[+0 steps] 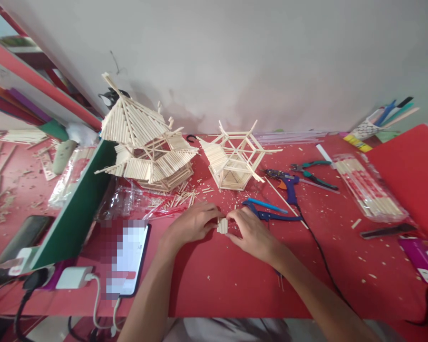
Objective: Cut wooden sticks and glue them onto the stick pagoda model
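Note:
A small panel of wooden sticks (222, 225), laid side by side, is between my two hands over the red table. My left hand (197, 222) pinches its left edge, fingers bent. From the other side, the fingers of my right hand (250, 229) close on its right edge. Behind my hands stands a six-sided stick frame (231, 159) with one slanted panel filled in. Further left is a taller pagoda-like stick model (142, 142) with tiered roofs. Blue-handled cutters (274, 216) and a blue pen (267, 205) lie just beyond my right hand.
A blue glue gun (288, 187) trails a black cord. Green-handled pliers (316, 173) and bagged sticks (369, 187) lie right. A phone (128, 261) charges at the left, near a green divider (74, 209). Stick offcuts (183, 198) and plastic wrap (119, 199) lie around the models.

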Tool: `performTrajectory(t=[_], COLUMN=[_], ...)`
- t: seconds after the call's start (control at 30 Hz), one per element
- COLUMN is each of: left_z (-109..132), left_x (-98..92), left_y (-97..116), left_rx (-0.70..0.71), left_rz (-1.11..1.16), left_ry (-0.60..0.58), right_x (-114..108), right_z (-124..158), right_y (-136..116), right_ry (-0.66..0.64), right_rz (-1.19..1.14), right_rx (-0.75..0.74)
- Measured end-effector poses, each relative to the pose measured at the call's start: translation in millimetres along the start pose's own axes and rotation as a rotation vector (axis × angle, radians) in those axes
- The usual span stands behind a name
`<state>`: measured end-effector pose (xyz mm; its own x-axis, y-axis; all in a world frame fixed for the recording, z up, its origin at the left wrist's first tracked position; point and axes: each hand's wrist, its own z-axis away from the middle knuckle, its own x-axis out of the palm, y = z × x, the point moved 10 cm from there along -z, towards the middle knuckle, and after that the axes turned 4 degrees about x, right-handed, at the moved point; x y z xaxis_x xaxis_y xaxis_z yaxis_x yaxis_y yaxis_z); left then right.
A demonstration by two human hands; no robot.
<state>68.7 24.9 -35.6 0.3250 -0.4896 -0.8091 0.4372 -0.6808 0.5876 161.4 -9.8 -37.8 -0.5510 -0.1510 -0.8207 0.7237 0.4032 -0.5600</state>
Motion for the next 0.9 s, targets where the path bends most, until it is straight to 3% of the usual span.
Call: performTrajectory(t=[0.9], left_z=[2.0], left_x=[-2.1], left_y=[-5.8], left_rx=[-0.061], left_rz=[0.020], left_ry=[0.009], right_x=[-5.7], right_z=[0.3], right_y=[-1.7], right_ry=[0.020], right_rz=[-0.010], right_rx=[0.003])
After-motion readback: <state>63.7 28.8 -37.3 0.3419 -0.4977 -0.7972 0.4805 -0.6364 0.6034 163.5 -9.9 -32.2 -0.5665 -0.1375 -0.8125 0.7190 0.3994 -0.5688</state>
